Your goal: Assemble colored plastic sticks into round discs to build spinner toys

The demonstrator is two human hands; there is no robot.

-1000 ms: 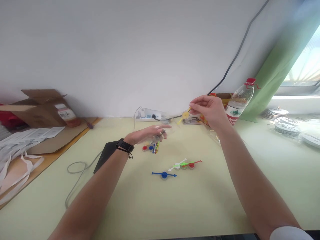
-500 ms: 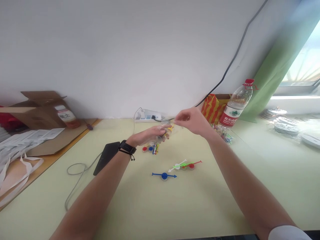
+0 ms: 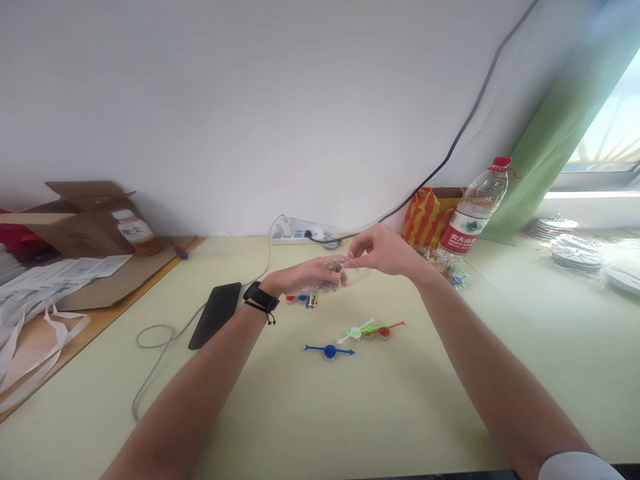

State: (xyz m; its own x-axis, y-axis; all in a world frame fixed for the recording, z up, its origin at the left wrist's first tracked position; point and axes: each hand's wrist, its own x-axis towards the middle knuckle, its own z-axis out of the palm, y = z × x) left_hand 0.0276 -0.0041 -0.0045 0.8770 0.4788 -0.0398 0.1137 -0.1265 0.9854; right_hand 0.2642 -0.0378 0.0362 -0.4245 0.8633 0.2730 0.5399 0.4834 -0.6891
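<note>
A crinkled clear plastic bag [image 3: 356, 265] with small parts, a bit of yellow among them, is held in my left hand [image 3: 305, 275], the thumb on top. My right hand [image 3: 380, 249] pinches the clear film at the bag's right end. Part of the bag is hidden by the fingers. Below on the table lie a blue arrow spinner [image 3: 329, 351] and, overlapping in a row, a white spinner [image 3: 355, 333], a green one and a red spinner [image 3: 384, 332]. Behind my left hand sit a red disc [image 3: 290, 299], a blue disc [image 3: 303, 298] and several thin coloured sticks [image 3: 313, 301].
A black phone [image 3: 216, 315] with a grey cable lies at left. Against the wall is a power strip [image 3: 297, 231]. To the right stand a large water bottle [image 3: 467, 220], a striped bag [image 3: 427, 217] and bagged small parts [image 3: 456, 275]. A cardboard box [image 3: 85, 223] is far left.
My right hand has come down and left to the bag and now pinches its film. The yellow piece in my left hand shows less than before. The spinners stay where they were.
</note>
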